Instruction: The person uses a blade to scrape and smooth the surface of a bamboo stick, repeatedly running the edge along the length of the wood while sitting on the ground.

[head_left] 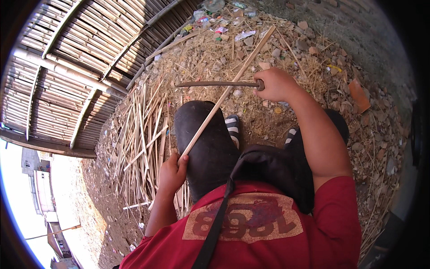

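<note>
My left hand (172,172) is closed around the lower end of a long pale bamboo strip (208,119). The strip slants up and away to the right, passing over my left knee. My right hand (278,85) grips the handle of a machete (215,84), its dark blade pointing left. The blade crosses the strip above my knee; whether the two touch I cannot tell. Beside my left leg lies a loose pile of split bamboo strips (143,143) on the ground.
A slatted bamboo panel (85,54) stands at the upper left, and a grey wall (385,58) runs along the right. Rubble and straw (313,58) cover the ground, with plastic litter (219,29) at the far end. A broken brick piece (359,96) lies to the right.
</note>
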A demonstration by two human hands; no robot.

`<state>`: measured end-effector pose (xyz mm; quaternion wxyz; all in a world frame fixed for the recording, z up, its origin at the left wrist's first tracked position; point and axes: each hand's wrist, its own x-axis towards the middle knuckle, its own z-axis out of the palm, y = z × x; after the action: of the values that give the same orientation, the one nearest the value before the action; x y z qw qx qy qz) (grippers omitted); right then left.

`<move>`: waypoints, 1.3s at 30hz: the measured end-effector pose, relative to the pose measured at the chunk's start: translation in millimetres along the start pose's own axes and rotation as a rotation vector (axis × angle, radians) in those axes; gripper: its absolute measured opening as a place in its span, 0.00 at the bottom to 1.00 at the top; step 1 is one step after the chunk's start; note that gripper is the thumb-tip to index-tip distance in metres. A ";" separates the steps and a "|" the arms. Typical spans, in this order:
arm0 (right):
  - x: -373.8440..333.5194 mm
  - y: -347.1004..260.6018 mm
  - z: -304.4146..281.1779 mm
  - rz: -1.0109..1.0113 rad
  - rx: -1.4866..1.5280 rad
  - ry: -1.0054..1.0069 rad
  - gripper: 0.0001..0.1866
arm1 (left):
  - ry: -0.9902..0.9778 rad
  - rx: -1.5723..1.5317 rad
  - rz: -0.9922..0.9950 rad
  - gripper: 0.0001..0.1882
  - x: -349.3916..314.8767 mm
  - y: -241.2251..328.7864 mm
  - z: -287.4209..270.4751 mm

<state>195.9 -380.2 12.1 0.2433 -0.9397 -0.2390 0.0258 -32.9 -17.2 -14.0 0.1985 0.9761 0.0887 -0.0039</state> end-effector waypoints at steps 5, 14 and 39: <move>-0.9 2.8 -0.6 0.010 0.042 -0.013 0.16 | -0.001 -0.013 0.005 0.24 1.3 3.5 -1.5; -6.6 -1.4 -9.9 0.055 0.086 -0.013 0.17 | 0.068 0.005 0.068 0.23 -1.1 -4.5 4.1; 14.0 17.6 15.2 0.220 0.070 0.049 0.17 | 0.115 0.114 0.140 0.18 3.6 -29.6 -7.1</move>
<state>213.4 -380.4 -8.5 0.2775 -0.9515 -0.1274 0.0375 -34.7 13.0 -19.0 0.1370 0.9882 0.0313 0.0609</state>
